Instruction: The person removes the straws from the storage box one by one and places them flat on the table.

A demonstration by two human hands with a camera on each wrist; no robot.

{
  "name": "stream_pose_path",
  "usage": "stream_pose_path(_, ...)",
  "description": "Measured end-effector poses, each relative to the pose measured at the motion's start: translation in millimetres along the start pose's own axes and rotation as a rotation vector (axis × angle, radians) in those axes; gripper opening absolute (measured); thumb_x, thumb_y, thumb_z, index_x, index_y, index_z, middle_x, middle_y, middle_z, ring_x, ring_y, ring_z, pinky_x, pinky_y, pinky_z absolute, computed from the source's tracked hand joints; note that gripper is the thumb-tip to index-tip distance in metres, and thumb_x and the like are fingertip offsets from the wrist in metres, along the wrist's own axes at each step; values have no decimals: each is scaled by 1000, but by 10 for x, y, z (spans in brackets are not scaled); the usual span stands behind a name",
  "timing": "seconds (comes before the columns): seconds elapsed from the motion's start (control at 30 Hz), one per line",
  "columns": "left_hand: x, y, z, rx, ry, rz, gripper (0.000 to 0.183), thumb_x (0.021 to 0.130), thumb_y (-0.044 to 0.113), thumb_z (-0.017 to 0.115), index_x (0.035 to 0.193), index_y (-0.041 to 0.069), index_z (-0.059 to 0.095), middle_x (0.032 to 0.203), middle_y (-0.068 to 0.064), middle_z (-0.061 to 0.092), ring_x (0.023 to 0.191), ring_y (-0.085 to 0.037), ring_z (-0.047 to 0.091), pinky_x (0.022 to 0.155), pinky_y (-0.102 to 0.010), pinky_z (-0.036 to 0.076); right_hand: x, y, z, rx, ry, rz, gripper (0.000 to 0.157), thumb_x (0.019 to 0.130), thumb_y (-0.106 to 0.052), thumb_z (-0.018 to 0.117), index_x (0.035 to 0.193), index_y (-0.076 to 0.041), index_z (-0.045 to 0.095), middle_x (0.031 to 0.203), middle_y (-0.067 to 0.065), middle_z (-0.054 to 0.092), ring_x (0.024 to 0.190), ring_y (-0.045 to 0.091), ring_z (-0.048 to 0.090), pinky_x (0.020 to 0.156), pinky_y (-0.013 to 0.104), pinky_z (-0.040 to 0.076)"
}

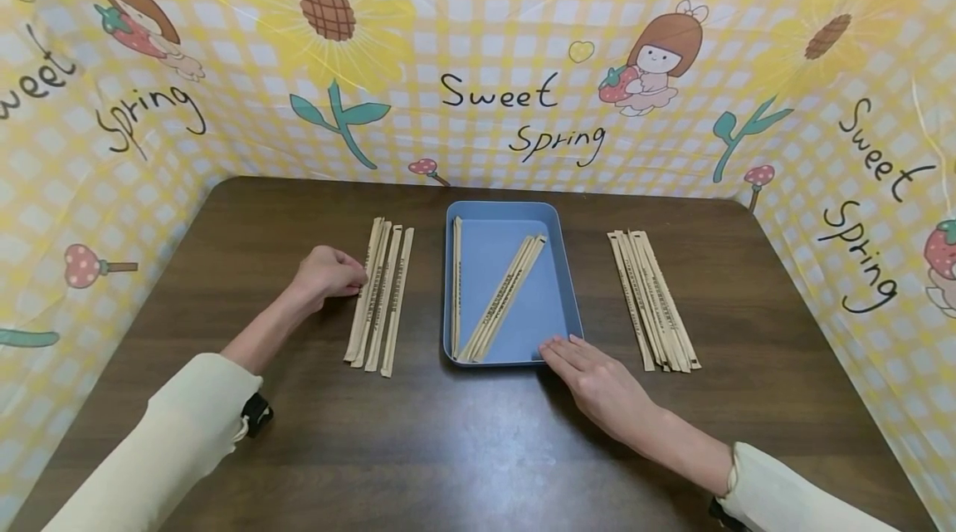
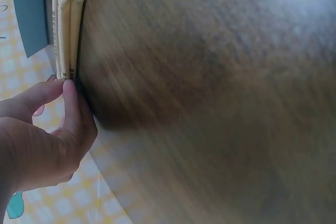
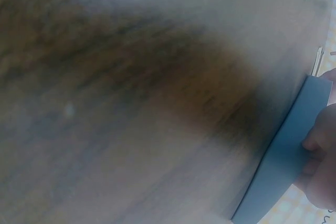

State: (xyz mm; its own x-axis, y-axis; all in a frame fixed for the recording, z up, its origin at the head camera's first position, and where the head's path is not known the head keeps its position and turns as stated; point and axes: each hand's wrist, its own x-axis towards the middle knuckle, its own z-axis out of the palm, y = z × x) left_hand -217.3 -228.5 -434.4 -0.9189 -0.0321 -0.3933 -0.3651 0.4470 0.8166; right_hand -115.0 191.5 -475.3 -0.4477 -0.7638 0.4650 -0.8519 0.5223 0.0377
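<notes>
At the left of the table lies a row of long thin paper-wrapped sticks [image 1: 393, 300], printed along their middles. My left hand [image 1: 326, 275] pinches the outermost one between thumb and forefinger, at the row's left side. The left wrist view shows those fingertips right at the sticks [image 2: 64, 40]. A shallow blue tray [image 1: 560, 287] sits in the middle, with one stick [image 1: 457, 291] along its left wall and several bunched sticks [image 1: 504, 300] lying diagonally. My right hand [image 1: 597, 383] holds the tray's near right corner, fingers over the rim, against its side wall [image 3: 283, 156].
To the right of the tray lies another bundle of wrapped sticks [image 1: 653, 300]. The dark wooden table [image 1: 478, 449] is bounded at the back and sides by a yellow checked cloth [image 1: 478, 42] with printed flowers and lettering.
</notes>
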Motion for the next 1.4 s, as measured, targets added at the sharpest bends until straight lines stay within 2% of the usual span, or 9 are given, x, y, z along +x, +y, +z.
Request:
stream_pose_path(0.2, -28, 6, 6, 12, 7, 16, 24, 89, -1, 62, 107, -16, 66, 105, -19, 65, 78, -14, 65, 75, -25, 59, -4, -3, 10, 8, 2, 0, 39, 88, 5, 46, 122, 8, 65, 117, 20, 68, 109, 32, 66, 97, 45, 51)
stream_pose_path(0.5, -34, -27, -14, 26, 11, 14, 26, 92, 3, 62, 110, -16, 66, 107, -20, 65, 80, -16, 65, 77, -25, 58, 3, -8, 8, 12, 6, -1, 38, 89, 4, 45, 121, 8, 66, 116, 20, 69, 109, 32, 66, 97, 45, 51)
stream_pose_path(0.73, -24, 22, -29, 25, 28, 14, 26, 92, 4, 63, 109, -16, 66, 107, -21, 65, 77, -13, 67, 77, -26, 59, 5, -5, 5, 8, 4, -2, 39, 89, 4, 45, 121, 8, 66, 117, 20, 69, 109, 32, 66, 97, 45, 51)
stream_pose_path(0.83, -23, 79, -10, 9, 11, 25, 30, 92, 5, 62, 113, -17, 64, 112, -25, 65, 81, -15, 69, 80, -28, 58, 4, -3, 4, 12, 4, 0, 39, 89, 4, 44, 122, 8, 65, 117, 20, 68, 109, 32, 66, 97, 45, 51)
stream_pose_path(1.03, -25, 263, 100, -90, -65, 20, 42, 95, 6, 58, 130, -18, 54, 121, -30, 62, 94, -22, 71, 85, -27, 56, -1, -3, 2, 18, 7, 2, 39, 96, 2, 37, 122, 8, 65, 117, 20, 68, 109, 32, 66, 97, 45, 51)
stream_pose_path(1.13, -23, 368, 171, -136, -101, 6, 41, 97, 6, 57, 130, -17, 54, 117, -27, 65, 92, -19, 71, 87, -27, 55, -2, -1, 3, 14, 7, 2, 40, 97, 1, 34, 122, 8, 65, 117, 21, 68, 109, 32, 66, 97, 45, 52)
stream_pose_path(1.27, -29, 496, 276, -212, -143, -3, 37, 100, 7, 55, 128, -18, 55, 113, -25, 67, 88, -17, 71, 91, -31, 54, -1, 3, 4, 16, 7, 1, 39, 95, 2, 38, 122, 8, 65, 118, 21, 68, 109, 33, 66, 96, 46, 52)
stream_pose_path(1.4, -45, 619, 380, -247, -177, 5, 38, 101, 8, 54, 128, -18, 55, 113, -24, 68, 94, -21, 71, 95, -35, 51, -1, 6, 5, 16, 4, 2, 39, 93, 3, 41, 122, 8, 65, 118, 21, 68, 110, 33, 66, 97, 46, 51)
